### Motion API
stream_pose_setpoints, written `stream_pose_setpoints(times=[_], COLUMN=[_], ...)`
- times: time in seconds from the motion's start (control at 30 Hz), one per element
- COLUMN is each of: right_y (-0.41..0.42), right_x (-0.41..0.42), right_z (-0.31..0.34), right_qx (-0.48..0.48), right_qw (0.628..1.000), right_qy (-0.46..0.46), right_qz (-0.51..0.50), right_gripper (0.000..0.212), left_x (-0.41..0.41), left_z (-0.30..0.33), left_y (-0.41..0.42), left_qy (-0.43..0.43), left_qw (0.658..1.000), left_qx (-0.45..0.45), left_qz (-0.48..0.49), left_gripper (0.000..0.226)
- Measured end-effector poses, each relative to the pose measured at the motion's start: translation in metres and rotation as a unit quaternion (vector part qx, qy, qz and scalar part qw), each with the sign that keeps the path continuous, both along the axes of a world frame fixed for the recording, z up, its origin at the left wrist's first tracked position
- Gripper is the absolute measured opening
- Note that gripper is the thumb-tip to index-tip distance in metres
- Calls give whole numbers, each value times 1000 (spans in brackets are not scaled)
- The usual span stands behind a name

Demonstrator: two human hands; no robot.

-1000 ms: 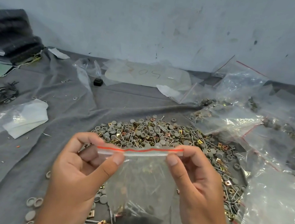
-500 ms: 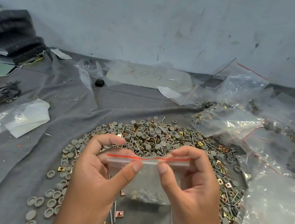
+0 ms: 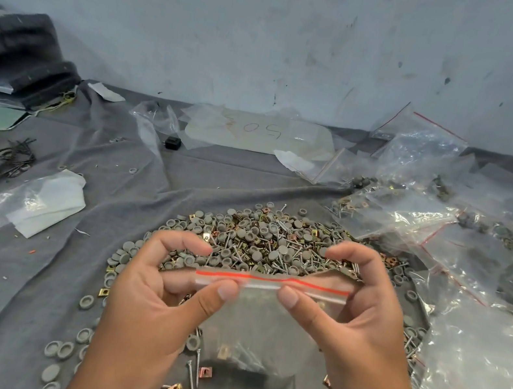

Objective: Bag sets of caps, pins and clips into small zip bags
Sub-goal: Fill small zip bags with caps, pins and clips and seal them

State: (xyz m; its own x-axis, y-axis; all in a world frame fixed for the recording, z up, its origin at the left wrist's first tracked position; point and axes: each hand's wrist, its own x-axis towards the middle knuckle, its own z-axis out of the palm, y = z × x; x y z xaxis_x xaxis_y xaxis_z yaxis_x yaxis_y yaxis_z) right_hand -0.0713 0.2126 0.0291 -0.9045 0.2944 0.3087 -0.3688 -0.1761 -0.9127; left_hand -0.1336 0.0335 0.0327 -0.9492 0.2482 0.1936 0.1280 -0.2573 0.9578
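The right hand (image 3: pixel 360 319) has slid out toward 3 o'clock along the zip bag (image 3: pixel 264 319), held above the pile of parts (image 3: pixel 270 241), each grip pinching its red-lined top beside the left hand (image 3: pixel 158 293); a gap left unpressed could spill pins.

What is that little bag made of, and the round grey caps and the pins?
The little bag looks like thin clear plastic: you see through it, and it crinkles. The round grey caps seem matte plastic or rubber, dull with no shine. The pins look like bare metal, silvery and glinting.
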Motion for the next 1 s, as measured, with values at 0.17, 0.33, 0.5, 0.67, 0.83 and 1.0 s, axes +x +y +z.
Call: stream_pose_setpoints(times=[0.17,0.33,0.5,0.67,0.83,1.0], right_y=[9,20,9,-1,-3,5], right_x=[3,5,4,5,5,8], right_z=[2,7,3,0,-4,-1], right_qx=[-15,-3,-37,77,143,84], right_qw=[999,997,996,994,987,992], right_qy=[-25,-51,-54,-64,-68,-77], right_qz=[41,52,63,41,-11,45], right_gripper=[33,33,28,48,50,47], left_x=[-2,-3,0,9,7,2], left_z=[-4,-1,2,0,-11,-10], left_y=[-2,-3,4,12,11,1], left_qy=[-40,-72,-79,12,87,53], left_qw=[997,991,993,999,987,989], left_qx=[49,99,89,-38,-130,-135], left_qz=[-39,-61,-18,0,39,-22], left_gripper=[53,57,71,70,61,55])
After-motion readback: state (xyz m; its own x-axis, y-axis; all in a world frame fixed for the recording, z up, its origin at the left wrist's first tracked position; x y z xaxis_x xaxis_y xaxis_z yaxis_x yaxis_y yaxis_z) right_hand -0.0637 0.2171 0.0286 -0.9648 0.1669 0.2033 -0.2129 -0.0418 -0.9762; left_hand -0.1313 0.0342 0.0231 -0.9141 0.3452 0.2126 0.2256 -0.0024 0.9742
